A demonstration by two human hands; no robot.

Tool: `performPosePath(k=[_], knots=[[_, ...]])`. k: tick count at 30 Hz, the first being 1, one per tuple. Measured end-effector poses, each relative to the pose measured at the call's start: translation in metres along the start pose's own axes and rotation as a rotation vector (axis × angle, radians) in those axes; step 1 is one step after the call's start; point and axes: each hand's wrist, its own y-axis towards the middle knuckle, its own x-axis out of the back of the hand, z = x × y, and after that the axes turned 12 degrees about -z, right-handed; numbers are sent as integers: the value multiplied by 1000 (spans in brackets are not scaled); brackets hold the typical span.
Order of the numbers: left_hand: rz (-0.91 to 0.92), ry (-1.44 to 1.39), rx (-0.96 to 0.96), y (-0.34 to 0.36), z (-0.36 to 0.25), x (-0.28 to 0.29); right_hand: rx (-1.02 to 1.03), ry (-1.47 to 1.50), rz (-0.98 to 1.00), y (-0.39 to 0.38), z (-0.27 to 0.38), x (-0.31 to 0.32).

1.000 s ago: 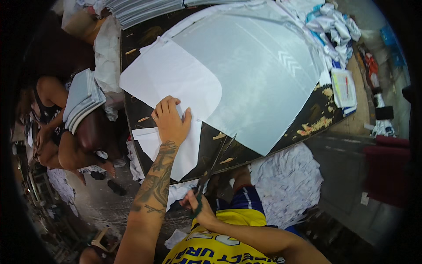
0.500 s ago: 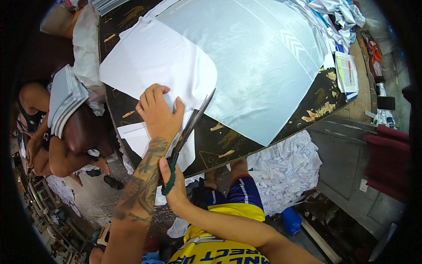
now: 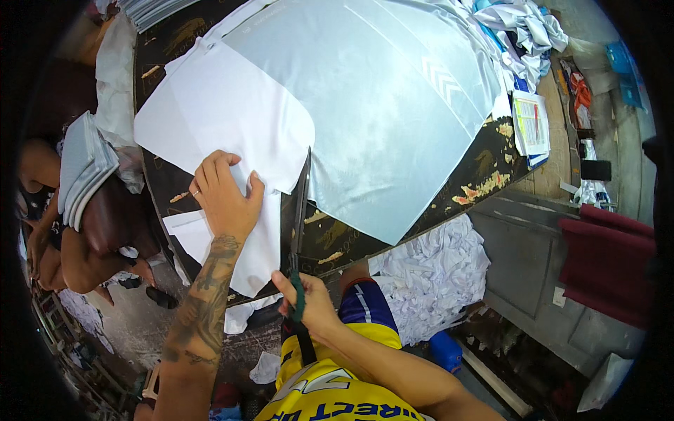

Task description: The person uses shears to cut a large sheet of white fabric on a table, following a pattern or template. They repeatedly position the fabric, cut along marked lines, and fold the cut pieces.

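My left hand (image 3: 228, 193) lies on the white fabric (image 3: 225, 105) with its fingers stretched out and the thumb apart. A ring shows on one finger. My right hand (image 3: 312, 302) is closed around the green-wrapped handle of a pair of long dark scissors (image 3: 302, 210). The blades point away from me, tips beside the white fabric's rounded edge and the pale grey-blue fabric panel (image 3: 379, 126). Below my left hand, a narrower white part of the cloth hangs toward the table's front edge.
The dark patterned table (image 3: 337, 235) has worn, peeling patches. Crumpled white fabric (image 3: 435, 281) is heaped on the floor beyond its front edge. A bundle of cloth (image 3: 526, 35) and a printed sheet (image 3: 530, 123) sit at the right. A seated person with folded grey fabric (image 3: 88, 168) is at the left.
The scissors have swung more upright, and my right hand has moved right and lower. My left hand has shifted left and down in the picture, as has the whole view of the table.
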Motion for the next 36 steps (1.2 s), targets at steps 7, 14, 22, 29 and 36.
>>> performPosePath(k=[7, 14, 22, 29, 36], knots=[[-8, 8, -14, 0, -1, 1, -5, -316, 1, 17, 40, 50], [-23, 29, -33, 3, -6, 1, 66, -527, 66, 33, 96, 101], [47, 64, 3, 6, -10, 4, 155, -836, 179, 69, 187, 137], [81, 82, 47, 4, -8, 5, 215, -992, 242, 88, 248, 124], [93, 83, 64, 7, -9, 7, 247, -1093, 232, 97, 273, 94]])
